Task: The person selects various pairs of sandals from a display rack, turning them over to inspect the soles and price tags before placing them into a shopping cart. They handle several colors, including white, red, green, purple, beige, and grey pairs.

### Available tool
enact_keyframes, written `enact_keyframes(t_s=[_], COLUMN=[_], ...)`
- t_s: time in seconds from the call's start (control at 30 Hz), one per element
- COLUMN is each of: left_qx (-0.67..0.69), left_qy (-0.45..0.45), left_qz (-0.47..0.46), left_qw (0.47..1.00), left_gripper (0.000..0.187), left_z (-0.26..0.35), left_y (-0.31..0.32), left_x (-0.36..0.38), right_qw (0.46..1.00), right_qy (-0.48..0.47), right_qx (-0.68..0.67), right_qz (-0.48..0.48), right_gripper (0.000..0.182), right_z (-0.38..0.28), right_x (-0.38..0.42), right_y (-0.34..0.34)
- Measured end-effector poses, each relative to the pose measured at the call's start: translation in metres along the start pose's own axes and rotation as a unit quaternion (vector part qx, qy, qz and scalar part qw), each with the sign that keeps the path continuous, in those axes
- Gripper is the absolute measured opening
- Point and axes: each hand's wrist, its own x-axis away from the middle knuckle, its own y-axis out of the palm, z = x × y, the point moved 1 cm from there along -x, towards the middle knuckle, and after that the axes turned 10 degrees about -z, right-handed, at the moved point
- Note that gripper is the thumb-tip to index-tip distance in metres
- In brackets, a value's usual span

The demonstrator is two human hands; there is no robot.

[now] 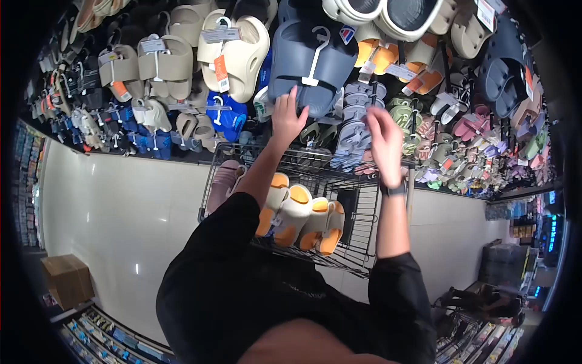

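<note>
A pair of large dark blue-grey slides (312, 54) hangs on the display from a white plastic hanger. My left hand (288, 120) reaches up to their lower edge, fingers stretched and thumb apart; it seems to touch the soles. To the right, my right hand (386, 142) is raised beside hanging lavender-grey slides (353, 130). Its fingers are loosely bent and apart, with nothing visible between them. Below both hands stands a black wire shopping cart (362, 209). In it are beige slides with orange insoles (297, 212) and mauve slides (223, 185).
Rows of hanging sandals fill the rack, including cream slides (235, 54) with an orange tag and blue packaged pairs (227, 115). A cardboard box (66, 280) sits on the shiny floor (130, 206) at left. Shelves with packaged goods (115, 337) stand behind me.
</note>
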Motion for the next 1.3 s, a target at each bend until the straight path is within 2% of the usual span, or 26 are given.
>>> enact_keyframes(t_s=[0.07, 0.1, 0.2, 0.27, 0.37, 0.4, 0.5, 0.53, 0.63, 0.7, 0.73, 0.77, 0.8, 0.83, 0.87, 0.9, 0.93, 0.97, 1.0, 1.03, 1.1, 1.13, 1.17, 1.2, 1.23, 1.3], left_qx=[-0.023, -0.037, -0.008, 0.03, 0.075, 0.09, 0.065, 0.063, 0.049, 0.067, 0.082, 0.098, 0.123, 0.129, 0.133, 0.136, 0.139, 0.139, 0.139, 0.139, 0.152, 0.171, 0.188, 0.183, 0.101, 0.167], left_qy=[-0.022, -0.01, 0.017, 0.029, 0.022, 0.05, 0.053, 0.041, 0.05, 0.045, 0.036, 0.027, 0.022, 0.001, -0.021, -0.045, -0.07, -0.08, -0.089, -0.098, -0.116, -0.122, -0.128, -0.133, -0.078, -0.061], left_qz=[0.022, 0.03, 0.049, 0.052, -0.004, 0.012, -0.04, -0.088, -0.134, -0.128, -0.118, -0.106, -0.059, -0.052, -0.043, -0.033, -0.04, -0.036, -0.035, -0.038, -0.043, -0.041, -0.038, -0.062, -0.04, 0.013], left_qw=[0.999, 0.999, 0.999, 0.998, 0.997, 0.995, 0.996, 0.993, 0.988, 0.988, 0.989, 0.989, 0.99, 0.99, 0.99, 0.989, 0.987, 0.986, 0.986, 0.985, 0.981, 0.977, 0.973, 0.972, 0.991, 0.984], left_gripper=[0.061, 0.061, 0.043, 0.027, 0.021, 0.02, 0.02, 0.022, 0.023, 0.021, 0.02, 0.019, 0.016, 0.016, 0.016, 0.016, 0.018, 0.018, 0.018, 0.018, 0.015, 0.015, 0.016, 0.018, 0.02, 0.022], left_z=[-0.009, -0.012, -0.025, -0.029, -0.027, -0.021, -0.002, 0.004, 0.012, 0.014, 0.013, 0.012, 0.016, 0.016, 0.016, 0.017, 0.022, 0.028, 0.035, 0.044, 0.064, 0.073, 0.078, 0.071, 0.072, 0.089], left_y=[0.018, 0.02, 0.033, 0.035, 0.021, 0.007, -0.024, -0.034, -0.035, -0.032, -0.028, -0.025, -0.03, -0.032, -0.032, -0.034, -0.04, -0.045, -0.05, -0.057, -0.071, -0.079, -0.085, -0.085, -0.097, -0.118], left_x=[-0.037, -0.052, -0.077, -0.085, -0.086, -0.091, -0.103, -0.108, -0.102, -0.082, -0.067, -0.055, -0.044, -0.034, -0.021, -0.009, -0.001, 0.003, 0.007, 0.013, 0.021, 0.024, 0.028, 0.039, 0.043, 0.044], right_qw=[0.999, 0.998, 0.988, 0.982, 0.979, 0.976, 0.96, 0.955, 0.932, 0.954, 0.968, 0.987, 0.979, 0.973, 0.952, 0.964, 0.935, 0.931, 0.909, 0.92, 0.901, 0.901, 0.91, 0.891, 0.869, 0.83], right_qy=[-0.004, 0.048, 0.123, 0.151, 0.153, 0.156, 0.186, 0.199, 0.26, 0.241, 0.213, 0.12, 0.076, 0.057, 0.143, 0.144, 0.193, 0.228, 0.257, 0.25, 0.288, 0.257, 0.251, 0.243, 0.231, 0.202], right_qx=[-0.014, -0.017, -0.075, -0.091, -0.116, -0.133, -0.189, -0.2, -0.234, -0.169, -0.131, -0.074, -0.09, -0.016, -0.143, -0.127, -0.256, -0.273, -0.325, -0.298, -0.318, -0.333, -0.319, -0.376, -0.43, -0.517], right_qz=[-0.032, -0.043, -0.058, -0.063, -0.072, -0.078, -0.089, -0.095, -0.094, -0.057, 0.003, 0.081, 0.164, 0.223, 0.231, 0.182, 0.15, 0.082, 0.049, 0.045, 0.059, 0.104, 0.083, 0.081, 0.077, 0.048], right_gripper=[0.027, 0.027, 0.023, 0.021, 0.02, 0.018, 0.017, 0.017, 0.017, 0.018, 0.016, 0.017, 0.018, 0.027, 0.038, 0.052, 0.061, 0.06, 0.05, 0.031, 0.017, 0.014, 0.018, 0.019, 0.021, 0.024], right_z=[-0.015, -0.022, -0.013, -0.007, 0.005, 0.008, 0.004, 0.004, 0.022, 0.04, 0.028, 0.037, 0.025, 0.014, 0.01, 0.026, 0.016, 0.014, 0.013, 0.009, -0.004, -0.016, -0.02, -0.027, -0.035, -0.042], right_x=[-0.094, -0.127, -0.186, -0.199, -0.209, -0.21, -0.21, -0.209, -0.2, -0.176, -0.151, -0.121, -0.08, -0.035, 0.012, 0.056, 0.088, 0.115, 0.138, 0.151, 0.169, 0.173, 0.183, 0.192, 0.2, 0.22], right_y=[0.033, 0.045, 0.068, 0.072, 0.074, 0.071, 0.057, 0.054, 0.049, 0.051, 0.052, 0.053, 0.056, 0.057, 0.065, 0.073, 0.085, 0.092, 0.106, 0.115, 0.109, 0.104, 0.092, 0.082, 0.072, 0.053])
